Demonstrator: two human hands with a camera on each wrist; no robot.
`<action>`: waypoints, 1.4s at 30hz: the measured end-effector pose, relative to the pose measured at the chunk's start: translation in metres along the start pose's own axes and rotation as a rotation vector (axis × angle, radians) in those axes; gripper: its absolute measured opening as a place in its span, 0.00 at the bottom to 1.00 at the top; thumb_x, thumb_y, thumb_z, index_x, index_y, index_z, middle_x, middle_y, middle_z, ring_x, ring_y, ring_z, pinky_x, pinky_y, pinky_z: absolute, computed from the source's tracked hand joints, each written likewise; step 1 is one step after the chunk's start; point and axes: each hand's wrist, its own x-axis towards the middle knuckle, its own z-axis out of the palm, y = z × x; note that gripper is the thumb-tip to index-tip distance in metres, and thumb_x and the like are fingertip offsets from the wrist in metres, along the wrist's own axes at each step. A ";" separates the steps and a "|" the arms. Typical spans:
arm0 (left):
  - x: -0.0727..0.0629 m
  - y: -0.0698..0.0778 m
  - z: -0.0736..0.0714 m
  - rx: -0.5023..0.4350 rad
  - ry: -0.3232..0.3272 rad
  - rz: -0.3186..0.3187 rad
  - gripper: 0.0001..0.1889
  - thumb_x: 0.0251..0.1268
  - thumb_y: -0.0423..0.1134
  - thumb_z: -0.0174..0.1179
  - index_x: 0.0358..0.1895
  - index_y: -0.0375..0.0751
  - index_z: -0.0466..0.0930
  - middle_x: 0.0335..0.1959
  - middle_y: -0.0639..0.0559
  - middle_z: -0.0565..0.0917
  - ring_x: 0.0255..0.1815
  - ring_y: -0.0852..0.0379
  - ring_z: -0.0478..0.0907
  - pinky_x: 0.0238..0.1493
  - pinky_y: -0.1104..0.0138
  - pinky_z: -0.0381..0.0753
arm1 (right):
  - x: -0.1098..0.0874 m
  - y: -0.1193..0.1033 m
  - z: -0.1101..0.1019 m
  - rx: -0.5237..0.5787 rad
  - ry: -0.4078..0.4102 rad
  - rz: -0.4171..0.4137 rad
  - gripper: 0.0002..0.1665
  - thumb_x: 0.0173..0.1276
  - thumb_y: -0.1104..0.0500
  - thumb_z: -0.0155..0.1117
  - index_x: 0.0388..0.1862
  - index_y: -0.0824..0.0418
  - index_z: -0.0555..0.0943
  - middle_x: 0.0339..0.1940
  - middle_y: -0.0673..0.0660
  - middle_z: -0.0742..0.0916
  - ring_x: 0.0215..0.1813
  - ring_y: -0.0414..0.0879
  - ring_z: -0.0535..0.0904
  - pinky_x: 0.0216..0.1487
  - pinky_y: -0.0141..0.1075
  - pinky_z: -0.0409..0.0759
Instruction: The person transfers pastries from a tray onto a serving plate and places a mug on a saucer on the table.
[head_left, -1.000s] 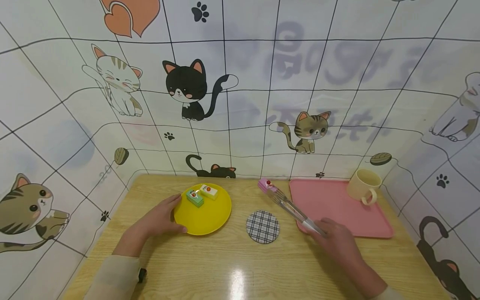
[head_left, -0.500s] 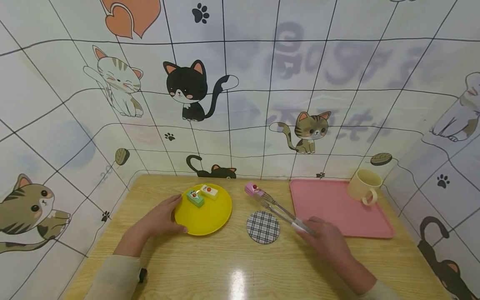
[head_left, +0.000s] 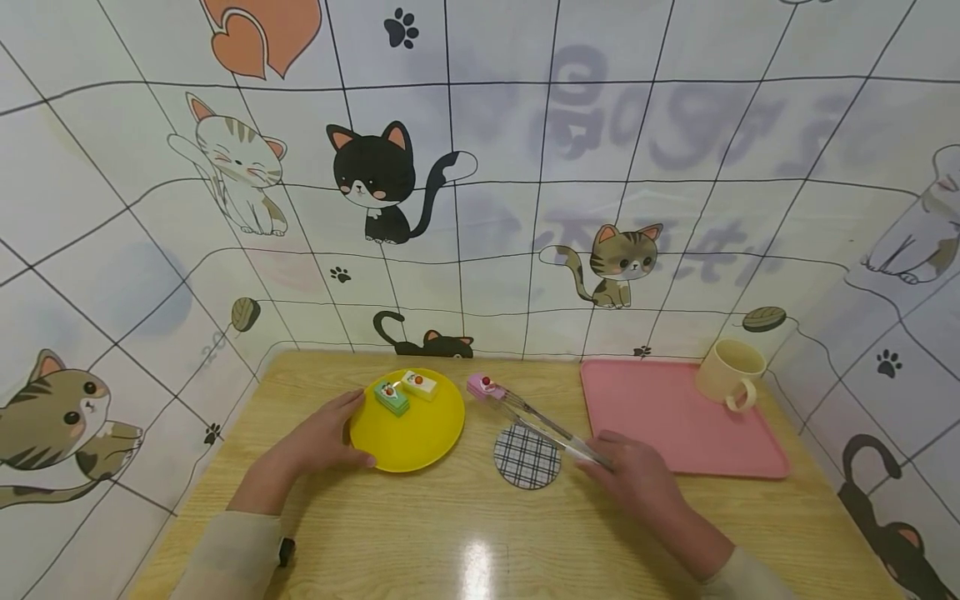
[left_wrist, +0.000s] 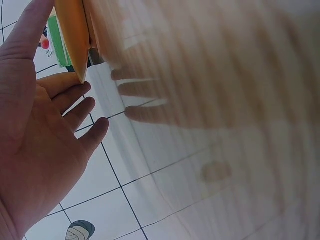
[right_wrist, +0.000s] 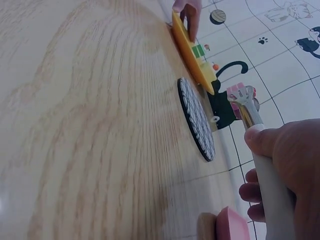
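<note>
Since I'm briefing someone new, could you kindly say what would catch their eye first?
Probably the cartoon cats on the walls around the table. Then the yellow plate, at the table's left, bearing a green cake slice and a pale yellow cake slice. Just right of it, a pink cake slice sits in tongs held by the right hand.

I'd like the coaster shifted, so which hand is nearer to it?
Right. The right hand, holding the tongs, is just right of the coaster; the left hand is farther off, leftward, at the plate.
</note>
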 end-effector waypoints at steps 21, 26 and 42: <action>0.000 -0.001 0.001 -0.008 0.000 -0.001 0.67 0.51 0.65 0.86 0.86 0.28 0.61 0.88 0.33 0.61 0.87 0.29 0.58 0.84 0.36 0.61 | 0.024 -0.025 0.017 0.022 -0.078 -0.081 0.22 0.66 0.54 0.85 0.56 0.61 0.94 0.42 0.48 0.91 0.34 0.36 0.78 0.34 0.33 0.82; 0.000 -0.001 0.001 -0.012 -0.001 -0.006 0.67 0.51 0.65 0.86 0.86 0.29 0.61 0.88 0.34 0.61 0.87 0.29 0.58 0.84 0.36 0.61 | 0.030 -0.029 0.023 0.052 -0.097 -0.111 0.20 0.66 0.53 0.85 0.55 0.59 0.94 0.40 0.47 0.90 0.32 0.32 0.75 0.32 0.31 0.81; 0.001 -0.003 0.002 -0.012 0.003 0.009 0.67 0.51 0.65 0.86 0.86 0.28 0.62 0.88 0.33 0.61 0.87 0.28 0.58 0.84 0.36 0.60 | 0.042 -0.039 0.030 -0.019 -0.176 -0.177 0.20 0.74 0.50 0.79 0.58 0.60 0.93 0.53 0.56 0.93 0.50 0.51 0.93 0.49 0.46 0.93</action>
